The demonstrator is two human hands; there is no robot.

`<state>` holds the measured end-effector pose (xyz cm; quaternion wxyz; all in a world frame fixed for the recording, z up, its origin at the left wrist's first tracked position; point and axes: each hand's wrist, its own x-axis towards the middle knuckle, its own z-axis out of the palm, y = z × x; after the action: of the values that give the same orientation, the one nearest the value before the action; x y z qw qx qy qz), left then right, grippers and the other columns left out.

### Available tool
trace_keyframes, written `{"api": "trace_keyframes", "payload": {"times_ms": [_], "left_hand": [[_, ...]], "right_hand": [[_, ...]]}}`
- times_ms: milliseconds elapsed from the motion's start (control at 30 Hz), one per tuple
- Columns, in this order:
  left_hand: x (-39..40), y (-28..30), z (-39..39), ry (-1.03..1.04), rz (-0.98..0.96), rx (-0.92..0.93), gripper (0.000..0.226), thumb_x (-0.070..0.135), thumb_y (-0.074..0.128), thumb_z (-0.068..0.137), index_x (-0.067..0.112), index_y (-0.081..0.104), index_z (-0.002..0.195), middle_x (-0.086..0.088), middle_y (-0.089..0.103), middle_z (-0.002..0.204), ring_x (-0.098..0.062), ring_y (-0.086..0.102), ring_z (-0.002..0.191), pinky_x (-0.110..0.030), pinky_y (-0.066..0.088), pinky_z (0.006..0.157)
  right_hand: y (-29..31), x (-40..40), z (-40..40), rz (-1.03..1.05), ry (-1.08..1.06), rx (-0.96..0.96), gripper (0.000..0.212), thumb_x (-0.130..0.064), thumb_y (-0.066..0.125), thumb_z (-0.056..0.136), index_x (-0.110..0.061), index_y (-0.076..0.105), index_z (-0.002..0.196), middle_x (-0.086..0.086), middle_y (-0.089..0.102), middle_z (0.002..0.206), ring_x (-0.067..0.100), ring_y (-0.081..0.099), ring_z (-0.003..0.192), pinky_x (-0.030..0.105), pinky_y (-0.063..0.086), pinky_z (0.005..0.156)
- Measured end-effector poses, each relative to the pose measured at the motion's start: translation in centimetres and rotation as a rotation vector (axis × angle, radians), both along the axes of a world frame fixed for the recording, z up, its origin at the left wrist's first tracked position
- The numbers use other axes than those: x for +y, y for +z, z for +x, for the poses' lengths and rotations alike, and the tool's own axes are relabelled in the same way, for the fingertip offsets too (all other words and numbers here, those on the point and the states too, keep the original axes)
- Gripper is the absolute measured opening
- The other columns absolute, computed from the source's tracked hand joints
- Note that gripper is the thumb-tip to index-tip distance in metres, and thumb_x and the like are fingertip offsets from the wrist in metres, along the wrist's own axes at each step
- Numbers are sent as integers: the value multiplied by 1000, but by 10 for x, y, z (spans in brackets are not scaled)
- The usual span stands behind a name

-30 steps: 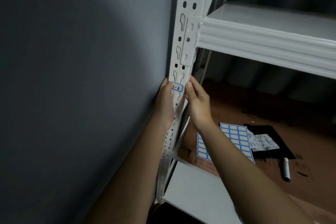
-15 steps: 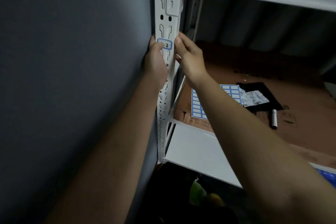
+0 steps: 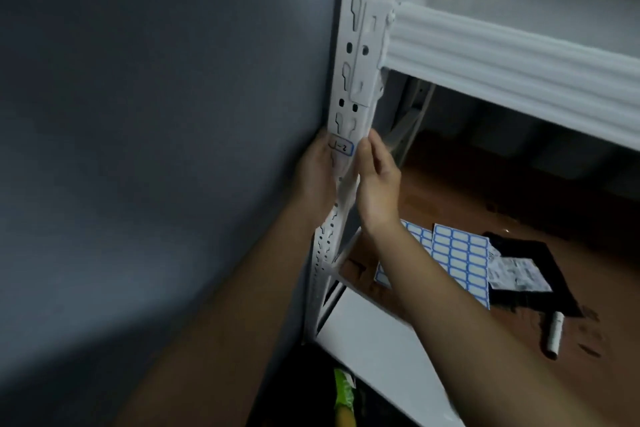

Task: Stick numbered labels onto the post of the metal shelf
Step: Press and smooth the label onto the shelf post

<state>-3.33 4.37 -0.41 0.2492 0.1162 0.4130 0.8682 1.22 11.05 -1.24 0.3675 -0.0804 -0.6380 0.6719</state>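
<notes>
**Pressing the label flat onto the post**

The person is smoothing a numbered label [image 3: 342,148] onto the front face of the white post [image 3: 360,55] of the metal shelf, just below the bracket where the upper shelf beam [image 3: 502,55] is hooking in. The left hand [image 3: 317,177] is reaching round the post from the wall side, its thumb lying over the label's left end. The right hand [image 3: 375,180] is coming in from the other side, fingers fairly straight and close together, their tips touching the post at the label's right edge. Neither hand seems to be gripping anything; both appear to be pressing.

To do this well, the person is probably best off rubbing outward from the middle to both ends, so no bubble or lifted corner is left. The post's keyhole slots are making this tricky: where the label is bridging a slot there is nothing behind it, so firm pressure belongs on the solid metal between the holes.

The post is painted steel, smooth and slightly glossy, punched with round holes and keyhole slots. The label is a small rounded rectangle of paper with a blue border and handwritten marks that look like "1-2". More label sheets [image 3: 457,260] are lying on the brown floor, near a white marker [image 3: 554,334] and a black bag [image 3: 530,274] with printed paper on it.
</notes>
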Motion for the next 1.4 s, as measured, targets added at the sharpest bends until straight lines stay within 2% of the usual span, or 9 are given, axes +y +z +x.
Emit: {"api": "trace_keyframes", "payload": {"times_ms": [200,333,567,667,833,1000,1233,1333,1400], "left_hand": [[4,0,6,112,-40,73,38,7,29,96,9,52,126,-6,66,110,-16,64,102,-25,51,82],[4,3,9,137,-90,148,43,8,38,80,18,59,115,-5,65,114,-19,59,112,-28,47,93],[4,2,4,88,-100,31,39,26,30,100,11,55,126,-6,66,116,-16,63,108,-23,49,85],[5,2,4,97,-77,37,34,17,31,99,16,59,117,-3,69,110,-15,64,105,-22,50,82],[4,-4,1,89,-59,132,41,1,29,93,19,60,112,-3,67,109,-13,63,104,-22,49,84],[1,0,1,46,-24,88,38,6,29,95,8,55,122,-8,65,113,-15,62,102,-23,50,83],[2,-2,-6,-12,-105,37,43,31,27,102,13,60,123,-6,66,119,-14,63,107,-22,51,81],[4,-7,-9,15,-145,45,43,38,29,101,17,60,123,-1,68,118,-11,63,109,-25,46,87],[5,-9,-9,34,-157,47,43,37,30,101,16,59,125,-1,68,118,-11,63,109,-24,45,86]], "right_hand": [[-4,5,-3,109,44,1,26,-7,39,101,0,55,120,1,62,109,-4,57,97,11,42,87],[-6,2,-5,124,20,-21,26,-10,37,102,-12,52,122,-11,60,108,-13,55,97,9,42,87],[-10,3,-8,134,10,-16,26,-11,37,102,-12,52,123,-1,61,115,7,57,108,19,44,93],[-11,2,-10,130,-4,0,27,-10,37,101,-5,52,123,6,62,116,14,58,109,26,46,95],[-12,-4,-12,99,-52,5,28,-9,35,100,-12,52,122,-4,61,112,2,56,104,15,42,93],[-16,-7,-14,135,-113,-6,38,-18,35,99,2,48,130,13,57,128,19,52,121,28,40,106],[-17,-13,-15,138,-179,12,36,-15,34,101,-1,48,131,2,56,128,-2,50,116,10,36,100],[-13,-16,-14,133,-177,22,28,-6,32,102,-16,48,123,-16,55,115,-21,49,104,2,35,91],[-12,-16,-13,151,-170,32,29,-4,32,102,-22,47,119,-18,56,111,-18,52,102,4,37,90]]}}
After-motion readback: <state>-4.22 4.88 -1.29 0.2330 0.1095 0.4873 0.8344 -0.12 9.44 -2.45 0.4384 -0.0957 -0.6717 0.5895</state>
